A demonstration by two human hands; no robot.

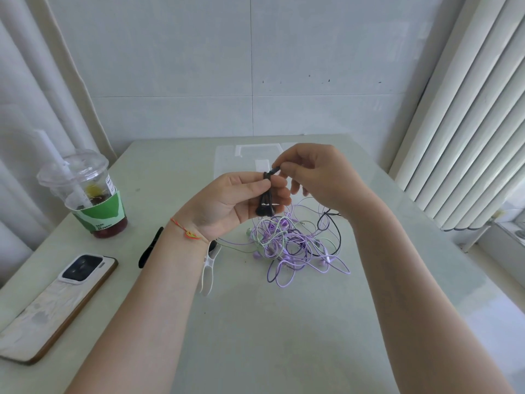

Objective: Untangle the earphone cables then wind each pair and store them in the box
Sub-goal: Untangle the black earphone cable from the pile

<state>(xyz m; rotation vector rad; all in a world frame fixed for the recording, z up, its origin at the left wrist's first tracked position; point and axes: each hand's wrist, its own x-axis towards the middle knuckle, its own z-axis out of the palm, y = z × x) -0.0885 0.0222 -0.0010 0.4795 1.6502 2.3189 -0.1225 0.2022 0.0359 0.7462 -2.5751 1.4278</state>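
Behind the hands [227,200] — clear box [227,157], half-hidden.

The near half of the desk [255,336] lies bare between the two forearms, wide enough for a hand to pass. Mid-desk, the tangle [295,245] of purple, green and black cables sprawls right of centre, with loops trailing toward the near edge. Just left of it lie a white clip [208,271] and a black clip [150,247]. The left edge is crowded by the phone [56,305] and the cup [88,194] with its tall straw. At the far end, the clear box [244,157] sits behind both raised hands, which block the straight way to it.
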